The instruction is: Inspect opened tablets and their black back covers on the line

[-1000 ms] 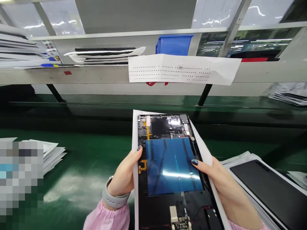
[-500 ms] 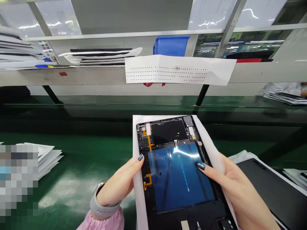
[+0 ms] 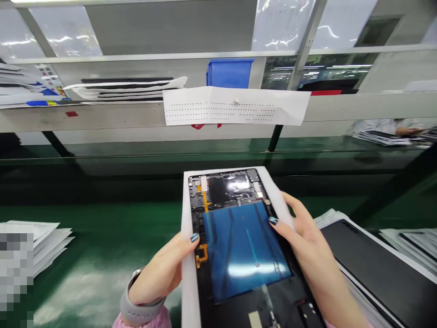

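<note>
An opened tablet (image 3: 198, 228), its inner parts bare, lies on a white foam sheet (image 3: 187, 269) that I hold up before me. A shiny blue film-covered battery (image 3: 239, 246) fills its middle, with orange flex cables (image 3: 202, 255) along the left side. My left hand (image 3: 164, 269) grips the left edge, thumb on the tablet's rim and fingers hidden beneath. At the right edge my right hand (image 3: 303, 241) is closed the same way, its thumb resting at the battery's right border. A watch with a grey band circles my left wrist.
Right of me lies a stack with a black panel (image 3: 378, 269) on top. White foam sheets (image 3: 51, 246) are piled at left on the green bench (image 3: 102, 273). The shelf ahead carries a blue bin (image 3: 228, 73) and a perforated paper strip (image 3: 235, 109). Another person's hand (image 3: 408, 130) shows far right.
My view has turned slightly to the right, so the shelf items sit further left. The glare on the tablet has shifted down the battery. Both hands keep their hold.
</note>
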The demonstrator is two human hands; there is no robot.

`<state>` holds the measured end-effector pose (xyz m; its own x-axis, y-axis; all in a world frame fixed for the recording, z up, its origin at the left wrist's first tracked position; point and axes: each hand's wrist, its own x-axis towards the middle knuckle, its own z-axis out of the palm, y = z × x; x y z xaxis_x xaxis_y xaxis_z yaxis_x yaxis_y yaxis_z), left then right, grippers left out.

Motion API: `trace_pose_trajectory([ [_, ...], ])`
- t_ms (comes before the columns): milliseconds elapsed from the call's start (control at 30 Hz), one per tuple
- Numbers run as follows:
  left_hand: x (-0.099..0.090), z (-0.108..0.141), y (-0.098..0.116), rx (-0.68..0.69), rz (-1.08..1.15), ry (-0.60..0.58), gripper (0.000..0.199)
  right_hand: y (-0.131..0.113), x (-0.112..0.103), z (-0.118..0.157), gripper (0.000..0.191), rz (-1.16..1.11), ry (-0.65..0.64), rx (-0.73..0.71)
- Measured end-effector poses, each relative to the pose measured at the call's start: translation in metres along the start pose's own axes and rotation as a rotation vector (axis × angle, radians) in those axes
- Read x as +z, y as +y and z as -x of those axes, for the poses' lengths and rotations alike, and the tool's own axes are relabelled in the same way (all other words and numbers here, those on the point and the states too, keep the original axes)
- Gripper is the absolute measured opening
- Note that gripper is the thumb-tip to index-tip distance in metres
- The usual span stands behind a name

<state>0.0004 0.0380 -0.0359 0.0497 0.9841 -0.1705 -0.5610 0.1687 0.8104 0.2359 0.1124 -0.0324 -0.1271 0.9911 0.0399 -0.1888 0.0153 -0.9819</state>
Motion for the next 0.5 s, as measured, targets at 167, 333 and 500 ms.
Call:
trace_pose_trajectory([
  [167, 0.004, -0.003, 0.002, -0.071, 0.066, 0.078, 0.026, 0.004, -0.004, -0.012, 0.036, -0.241, -0.118, 0.016],
  [333, -0.001, 0.001, -0.002, -0.078, -0.05, 0.038, 0.03, 0.005, -0.002, -0.011, 0.032, -0.227, -0.195, 0.174],
  [500, -0.013, 0.0, -0.006, -0.032, -0.09, -0.049, 0.03, 0.005, 0.001, -0.006, 0.036, -0.047, -0.147, 0.068],
])
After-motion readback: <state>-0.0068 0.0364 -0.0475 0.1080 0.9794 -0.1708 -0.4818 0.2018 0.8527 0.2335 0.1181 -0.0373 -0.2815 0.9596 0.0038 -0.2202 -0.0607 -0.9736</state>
